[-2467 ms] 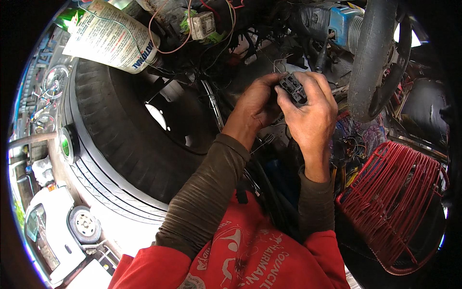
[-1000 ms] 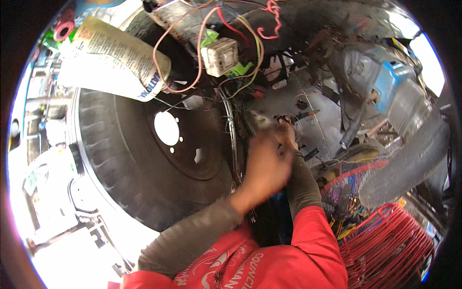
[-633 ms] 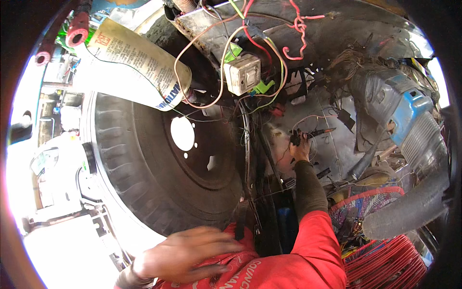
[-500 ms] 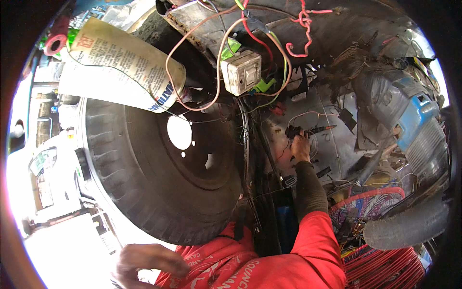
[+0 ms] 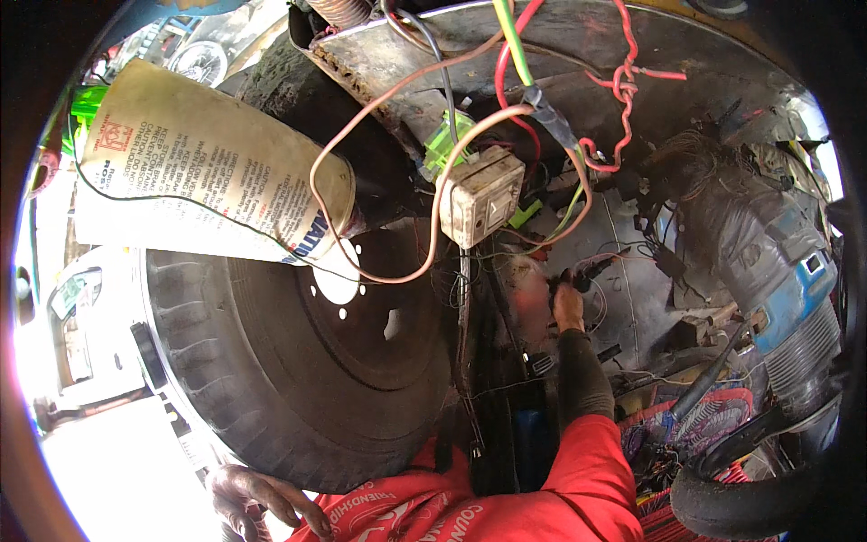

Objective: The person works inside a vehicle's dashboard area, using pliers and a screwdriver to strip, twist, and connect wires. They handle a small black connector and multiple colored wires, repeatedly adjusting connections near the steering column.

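1. The bare left hand (image 5: 262,499), clasped 2.5 s ago with the right around a small grey-black rectangular block, has been parted from it and lowered near the large black rubber tyre (image 5: 298,379).
2. The bare right hand (image 5: 567,307) has been stretched out over the dull grey metal panel (image 5: 652,312).
3. Most of the red corded chair (image 5: 670,527) has been lost from view.
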{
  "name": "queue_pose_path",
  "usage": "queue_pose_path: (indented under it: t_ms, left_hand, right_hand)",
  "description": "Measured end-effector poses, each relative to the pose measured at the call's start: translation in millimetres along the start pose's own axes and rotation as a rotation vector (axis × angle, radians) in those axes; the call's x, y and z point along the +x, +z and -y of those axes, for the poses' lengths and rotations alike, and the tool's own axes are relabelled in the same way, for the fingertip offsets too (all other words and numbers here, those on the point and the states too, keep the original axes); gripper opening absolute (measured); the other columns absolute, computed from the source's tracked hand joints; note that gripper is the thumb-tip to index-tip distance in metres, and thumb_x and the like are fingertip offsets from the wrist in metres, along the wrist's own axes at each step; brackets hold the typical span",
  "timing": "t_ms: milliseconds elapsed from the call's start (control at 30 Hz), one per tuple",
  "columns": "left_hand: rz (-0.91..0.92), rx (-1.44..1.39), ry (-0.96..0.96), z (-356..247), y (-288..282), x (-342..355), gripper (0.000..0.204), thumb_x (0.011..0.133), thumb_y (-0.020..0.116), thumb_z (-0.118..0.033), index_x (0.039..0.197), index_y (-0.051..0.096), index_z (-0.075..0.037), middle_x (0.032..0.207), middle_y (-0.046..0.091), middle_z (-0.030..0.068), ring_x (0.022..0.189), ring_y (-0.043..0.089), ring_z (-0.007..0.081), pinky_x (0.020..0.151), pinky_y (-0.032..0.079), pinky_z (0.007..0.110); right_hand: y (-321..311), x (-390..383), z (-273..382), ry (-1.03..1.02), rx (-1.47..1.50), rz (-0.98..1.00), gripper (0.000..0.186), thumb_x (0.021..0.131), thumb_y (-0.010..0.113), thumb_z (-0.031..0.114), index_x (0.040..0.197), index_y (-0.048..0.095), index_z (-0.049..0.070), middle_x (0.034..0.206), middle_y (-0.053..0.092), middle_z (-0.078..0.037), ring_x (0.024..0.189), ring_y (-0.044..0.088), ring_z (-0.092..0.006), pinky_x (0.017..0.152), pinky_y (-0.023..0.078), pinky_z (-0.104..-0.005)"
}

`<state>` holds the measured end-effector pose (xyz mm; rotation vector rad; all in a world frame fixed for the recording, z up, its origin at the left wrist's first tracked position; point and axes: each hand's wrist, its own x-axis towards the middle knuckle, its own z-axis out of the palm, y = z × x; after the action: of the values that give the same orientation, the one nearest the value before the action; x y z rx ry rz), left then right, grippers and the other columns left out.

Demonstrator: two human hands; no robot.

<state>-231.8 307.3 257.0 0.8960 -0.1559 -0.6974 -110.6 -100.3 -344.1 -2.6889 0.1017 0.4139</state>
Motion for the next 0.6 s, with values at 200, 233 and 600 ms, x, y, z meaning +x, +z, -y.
queue_pose_path:
  t_ms: [200, 233, 600]
  left_hand:
    - [0.146, -0.033, 0.023, -2.7, -11.2, -1.4, 0.051, 0.098, 0.069, -0.014, 0.133, 0.053, 0.019, 0.135, 0.052, 0.0424, 0.121, 0.061, 0.0536, 0.094, 0.056, 0.061]
    - [0.187, -0.036, 0.029, -4.3, -12.8, 1.2, 0.051, 0.098, 0.069, -0.014, 0.134, 0.052, 0.019, 0.135, 0.051, 0.0428, 0.121, 0.060, 0.0541, 0.094, 0.056, 0.061]
    - [-0.131, 0.753, -0.314, 0.7, 42.4, 29.0, 0.051, 0.092, 0.075, -0.017, 0.134, 0.059, 0.009, 0.125, 0.065, 0.0231, 0.116, 0.066, 0.0257, 0.100, 0.052, 0.039]
  right_hand:
    - [-89.0, -46.0, 41.2, -0.042, 0.167, -0.351, 0.029, 0.084, 0.068, 0.008, 0.112, 0.069, 0.000, 0.117, 0.065, -0.023, 0.120, 0.057, -0.0435, 0.104, 0.046, -0.0474]
    - [-109.0, -54.8, 49.8, 0.039, 0.242, -0.319, 0.027, 0.083, 0.072, 0.008, 0.109, 0.069, 0.002, 0.113, 0.064, -0.022, 0.115, 0.059, -0.0432, 0.098, 0.048, -0.0488]
    - [-246.9, -222.4, 182.6, 0.105, 0.483, -0.649, 0.022, 0.091, 0.068, -0.003, 0.112, 0.062, -0.003, 0.103, 0.070, -0.018, 0.094, 0.070, -0.0364, 0.081, 0.055, -0.0408]
